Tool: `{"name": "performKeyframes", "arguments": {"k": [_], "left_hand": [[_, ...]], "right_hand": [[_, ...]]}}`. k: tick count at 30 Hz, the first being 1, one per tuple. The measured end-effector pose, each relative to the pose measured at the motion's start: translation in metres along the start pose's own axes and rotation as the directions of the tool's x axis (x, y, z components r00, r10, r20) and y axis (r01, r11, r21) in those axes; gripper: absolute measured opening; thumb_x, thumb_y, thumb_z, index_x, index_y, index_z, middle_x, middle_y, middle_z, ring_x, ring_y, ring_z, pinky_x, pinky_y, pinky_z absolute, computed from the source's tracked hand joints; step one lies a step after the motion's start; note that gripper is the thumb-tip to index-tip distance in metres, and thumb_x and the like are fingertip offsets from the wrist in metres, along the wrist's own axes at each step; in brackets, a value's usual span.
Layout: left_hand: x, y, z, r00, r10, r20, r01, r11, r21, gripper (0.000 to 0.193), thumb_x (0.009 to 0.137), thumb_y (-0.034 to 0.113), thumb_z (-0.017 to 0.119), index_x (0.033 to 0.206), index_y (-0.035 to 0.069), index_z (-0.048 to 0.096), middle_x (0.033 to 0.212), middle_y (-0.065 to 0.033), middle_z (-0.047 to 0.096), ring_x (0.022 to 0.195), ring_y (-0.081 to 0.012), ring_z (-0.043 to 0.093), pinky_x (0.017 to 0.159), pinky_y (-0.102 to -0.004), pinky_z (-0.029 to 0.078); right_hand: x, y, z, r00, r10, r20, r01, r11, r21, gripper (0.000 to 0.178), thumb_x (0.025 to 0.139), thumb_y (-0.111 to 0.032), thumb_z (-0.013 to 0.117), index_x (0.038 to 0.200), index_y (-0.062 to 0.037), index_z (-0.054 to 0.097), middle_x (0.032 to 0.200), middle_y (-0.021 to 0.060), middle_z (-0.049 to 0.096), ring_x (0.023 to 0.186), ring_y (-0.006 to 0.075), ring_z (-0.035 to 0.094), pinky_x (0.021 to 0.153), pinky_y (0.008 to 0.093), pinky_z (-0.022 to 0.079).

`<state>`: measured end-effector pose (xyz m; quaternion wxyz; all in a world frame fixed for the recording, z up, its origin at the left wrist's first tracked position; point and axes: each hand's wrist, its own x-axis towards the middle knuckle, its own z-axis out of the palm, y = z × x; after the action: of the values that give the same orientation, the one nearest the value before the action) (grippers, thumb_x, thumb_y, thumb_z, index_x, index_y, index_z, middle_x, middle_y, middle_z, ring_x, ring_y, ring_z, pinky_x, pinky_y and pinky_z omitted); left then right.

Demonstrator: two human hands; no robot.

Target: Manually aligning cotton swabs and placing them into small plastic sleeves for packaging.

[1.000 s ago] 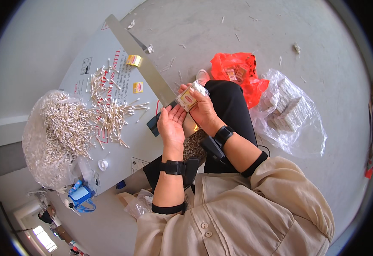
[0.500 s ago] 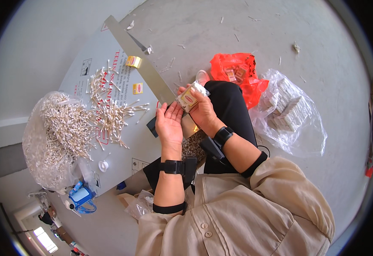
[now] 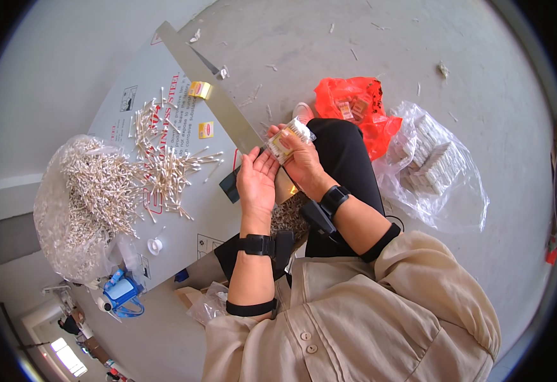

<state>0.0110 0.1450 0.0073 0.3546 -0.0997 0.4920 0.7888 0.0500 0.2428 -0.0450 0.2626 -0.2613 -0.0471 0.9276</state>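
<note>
A small clear packet of cotton swabs [image 3: 291,140] with a yellow label sits in my right hand [image 3: 303,167], gripped between thumb and fingers. White swab tips show at its far end. Just left of it, my left hand [image 3: 257,186] lies palm up with its fingers stretched out. Those fingertips come close to the packet's edge; whether they touch it I cannot tell. On the table [image 3: 192,184] to the left are loose cotton swabs [image 3: 164,169] in a scattered heap. Two yellow cards, an upper folded card [image 3: 199,90] and a lower card [image 3: 206,130], lie near the table's metal edge.
A large clear bag of cotton swabs [image 3: 97,191] spills onto the table's left side. Near it are a white spool [image 3: 155,246] and a blue container [image 3: 122,291]. To my right on the floor stand a red bag [image 3: 380,130] and a clear bag of packed bundles [image 3: 441,172].
The packet has tilted in my right hand, and more of its white swab tips show. My left hand has shifted slightly to the right and away from me, still palm up.
</note>
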Motion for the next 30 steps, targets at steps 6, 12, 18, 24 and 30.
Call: {"name": "performKeyframes", "arguments": {"k": [6, 12, 18, 24, 30], "left_hand": [[-0.003, 0.001, 0.001, 1.0, -0.007, -0.002, 0.007, 1.0, 0.016, 0.067, 0.103, 0.046, 0.036, 0.14, -0.009, 0.027, 0.133, -0.0328, 0.045, 0.121, -0.0367, 0.051, 0.105, -0.0469, 0.041], [0.006, 0.01, 0.005, 0.996, -0.085, -0.009, 0.085, 0.981, 0.175, 0.065, 0.102, 0.047, 0.037, 0.137, -0.007, 0.032, 0.124, -0.0308, 0.052, 0.113, -0.0357, 0.055, 0.1, -0.0462, 0.045], [0.006, 0.002, 0.009, 0.995, -0.093, 0.038, 0.091, 0.995, 0.05, 0.066, 0.103, 0.047, 0.034, 0.14, -0.008, 0.029, 0.127, -0.0306, 0.05, 0.117, -0.0355, 0.054, 0.102, -0.0465, 0.044], [0.011, -0.007, 0.024, 0.985, -0.054, 0.162, 0.049, 0.998, 0.038, 0.062, 0.103, 0.044, 0.035, 0.138, -0.007, 0.031, 0.13, -0.0304, 0.049, 0.119, -0.0362, 0.053, 0.104, -0.047, 0.042], [0.006, -0.002, 0.031, 0.98, 0.104, 0.171, -0.12, 0.989, 0.086, 0.042, 0.102, 0.028, 0.048, 0.127, -0.006, 0.046, 0.119, -0.0253, 0.058, 0.108, -0.0324, 0.06, 0.097, -0.0411, 0.048]], "right_hand": [[-0.003, -0.001, 0.001, 1.0, -0.008, 0.006, 0.008, 1.0, 0.001, 0.03, 0.086, 0.0, 0.064, 0.114, 0.0023, 0.056, 0.113, 0.0162, 0.066, 0.111, 0.0303, 0.061, 0.099, 0.0428, 0.048], [-0.001, 0.0, -0.001, 1.0, -0.007, 0.019, 0.008, 1.0, -0.016, 0.03, 0.086, 0.001, 0.064, 0.115, 0.0024, 0.055, 0.113, 0.0164, 0.066, 0.111, 0.0301, 0.061, 0.099, 0.0419, 0.048], [-0.003, -0.003, 0.003, 1.0, 0.009, -0.013, -0.01, 0.998, -0.064, 0.028, 0.088, -0.001, 0.062, 0.115, 0.0027, 0.055, 0.113, 0.0156, 0.066, 0.105, 0.0263, 0.063, 0.094, 0.0385, 0.051], [0.0, -0.015, 0.004, 0.999, -0.009, -0.047, 0.004, 0.996, -0.09, 0.029, 0.089, -0.005, 0.062, 0.116, 0.0029, 0.055, 0.113, 0.0144, 0.066, 0.101, 0.0228, 0.063, 0.09, 0.0349, 0.052], [-0.006, -0.068, 0.024, 0.977, -0.214, -0.003, 0.214, 0.976, -0.052, 0.026, 0.092, -0.007, 0.06, 0.116, 0.0014, 0.053, 0.118, 0.0163, 0.063, 0.111, 0.0284, 0.062, 0.096, 0.0415, 0.052]]}}
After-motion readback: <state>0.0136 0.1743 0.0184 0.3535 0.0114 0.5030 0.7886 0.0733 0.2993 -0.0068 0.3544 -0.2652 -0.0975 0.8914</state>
